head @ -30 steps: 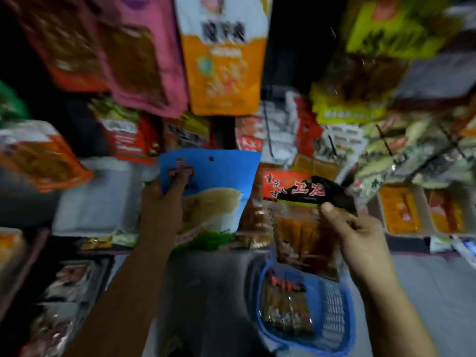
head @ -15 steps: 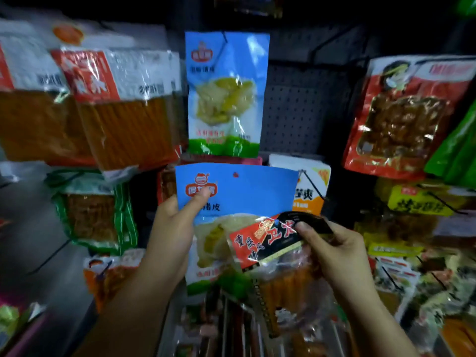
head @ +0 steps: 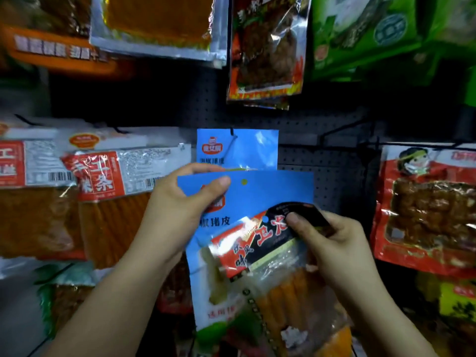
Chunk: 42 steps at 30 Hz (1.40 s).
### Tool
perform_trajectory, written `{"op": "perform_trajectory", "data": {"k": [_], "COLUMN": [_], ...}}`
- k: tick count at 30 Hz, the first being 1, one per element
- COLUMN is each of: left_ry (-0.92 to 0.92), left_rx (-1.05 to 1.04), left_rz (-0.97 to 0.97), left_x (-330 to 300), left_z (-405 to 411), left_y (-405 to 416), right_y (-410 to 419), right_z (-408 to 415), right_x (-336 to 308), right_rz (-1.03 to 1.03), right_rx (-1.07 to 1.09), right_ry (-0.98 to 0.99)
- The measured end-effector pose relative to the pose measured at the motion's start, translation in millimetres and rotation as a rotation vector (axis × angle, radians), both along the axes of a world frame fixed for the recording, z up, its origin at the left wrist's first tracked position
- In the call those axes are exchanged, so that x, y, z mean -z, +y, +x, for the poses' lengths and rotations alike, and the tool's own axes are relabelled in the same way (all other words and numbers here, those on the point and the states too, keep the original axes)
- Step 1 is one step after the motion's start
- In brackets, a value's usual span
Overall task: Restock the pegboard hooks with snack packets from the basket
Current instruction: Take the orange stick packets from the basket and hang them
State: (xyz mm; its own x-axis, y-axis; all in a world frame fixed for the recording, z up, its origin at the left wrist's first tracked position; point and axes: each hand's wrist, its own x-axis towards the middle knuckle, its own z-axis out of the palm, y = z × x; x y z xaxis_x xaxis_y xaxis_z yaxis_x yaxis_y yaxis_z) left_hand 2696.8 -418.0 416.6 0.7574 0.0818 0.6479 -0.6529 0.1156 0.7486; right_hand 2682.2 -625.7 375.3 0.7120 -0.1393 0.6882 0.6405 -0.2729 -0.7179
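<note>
My left hand (head: 180, 212) pinches the top left corner of a blue snack packet (head: 273, 197), thumb on its front near the hang hole. The packet is held up just below a matching blue packet (head: 239, 150) that hangs on a black pegboard hook (head: 233, 134). My right hand (head: 332, 243) grips the black-and-red top of a clear packet of orange sticks (head: 268, 253), which overlaps the lower front of the blue packet. The basket is out of view.
Dark pegboard (head: 322, 181) shows to the right of the blue packets, with a bare hook (head: 342, 128) above it. Red-and-white orange-strip packets (head: 108, 197) hang at the left, a red packet (head: 425, 207) at the right, more packets (head: 265, 47) above.
The view has tilted up from the basket to the pegboard. Both hands have lifted their packets, and the blue packet now sits just under the hanging blue one.
</note>
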Motion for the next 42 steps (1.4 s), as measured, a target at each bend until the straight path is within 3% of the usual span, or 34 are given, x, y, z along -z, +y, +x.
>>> {"op": "perform_trajectory", "data": {"k": [7, 16, 32, 42], "left_ry": [-0.117, -0.124, -0.053, 0.068], "left_rx": [-0.187, -0.27, -0.306, -0.267], "left_rz": [-0.045, 0.011, 0.057, 0.0], "left_x": [-48, -76, -62, -35], "left_z": [28, 54, 88, 116], "left_y": [-1, 2, 1, 7], "right_y": [11, 22, 24, 23], "right_z": [23, 48, 78, 110], "right_x": [-48, -68, -58, -65], "right_rz": [-0.117, 0.014, 0.124, 0.089], "right_rx": [0.002, -0.109, -0.119, 0.053], "right_ry": [-0.127, -0.009, 0.143, 0.202]}}
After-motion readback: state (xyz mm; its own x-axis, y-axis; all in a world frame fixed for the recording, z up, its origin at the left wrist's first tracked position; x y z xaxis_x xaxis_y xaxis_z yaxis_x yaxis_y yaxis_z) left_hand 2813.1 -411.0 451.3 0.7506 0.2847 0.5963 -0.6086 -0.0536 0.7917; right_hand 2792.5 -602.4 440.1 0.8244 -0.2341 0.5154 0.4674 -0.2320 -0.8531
